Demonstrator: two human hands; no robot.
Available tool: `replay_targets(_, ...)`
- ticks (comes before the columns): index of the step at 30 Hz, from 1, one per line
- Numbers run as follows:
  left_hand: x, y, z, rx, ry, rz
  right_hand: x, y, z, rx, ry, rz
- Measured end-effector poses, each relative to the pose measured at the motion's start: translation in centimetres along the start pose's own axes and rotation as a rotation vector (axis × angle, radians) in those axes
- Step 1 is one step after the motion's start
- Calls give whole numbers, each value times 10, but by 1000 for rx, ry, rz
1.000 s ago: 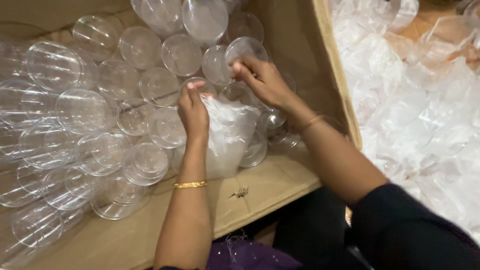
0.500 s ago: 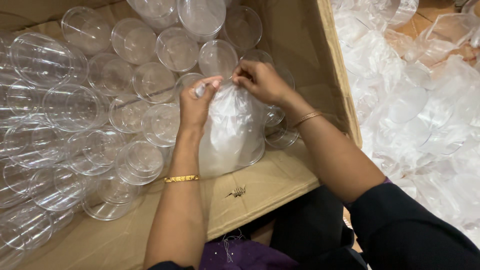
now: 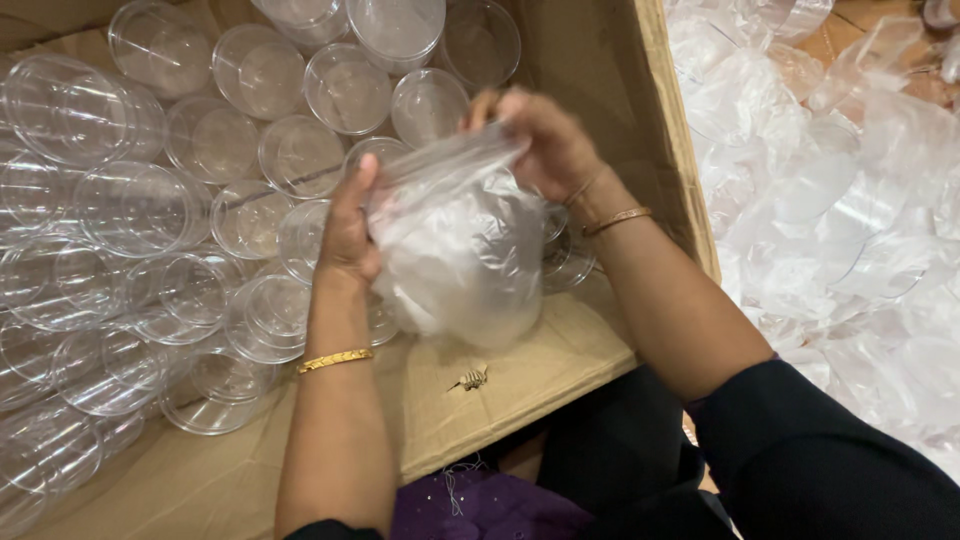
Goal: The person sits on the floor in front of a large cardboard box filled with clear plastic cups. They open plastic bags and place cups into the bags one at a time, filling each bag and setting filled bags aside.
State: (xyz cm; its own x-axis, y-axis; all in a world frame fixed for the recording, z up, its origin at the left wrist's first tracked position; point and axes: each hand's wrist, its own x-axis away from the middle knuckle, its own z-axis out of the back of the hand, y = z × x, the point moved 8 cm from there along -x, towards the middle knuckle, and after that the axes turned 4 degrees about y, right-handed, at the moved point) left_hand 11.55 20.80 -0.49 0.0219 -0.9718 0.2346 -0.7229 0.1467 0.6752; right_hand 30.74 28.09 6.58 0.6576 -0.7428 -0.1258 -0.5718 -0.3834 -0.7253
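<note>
A clear plastic bag (image 3: 460,255) hangs over the brown cardboard box (image 3: 520,370).

1. You have a cardboard box (image 3: 560,370) open in front of you, its right wall (image 3: 610,90) standing upright.
2. Clear plastic cups (image 3: 150,210) lie crowded on their sides across the box's left part.
3. A heap of clear plastic wrappers (image 3: 830,220) lies to your right, outside the box.
4. Purple cloth (image 3: 480,505) shows at the bottom edge.
</note>
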Motion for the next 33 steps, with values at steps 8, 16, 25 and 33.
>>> replay_targets(8, -1, 12, 24, -444, -12, -127, -4, 1, 20, 0, -24, -79)
replay_targets(16, -10, 17, 42, -1569, 424, -410, -25, 39, 55, 1299, 219, 43)
replay_targets(25, -27, -34, 40, -1517, 390, -132, -19, 31, 28, 1845, 489, -138)
replay_targets(33, -8, -30, 42, -974, 275, -40, 12, 28, 74, 1100, 541, -240)
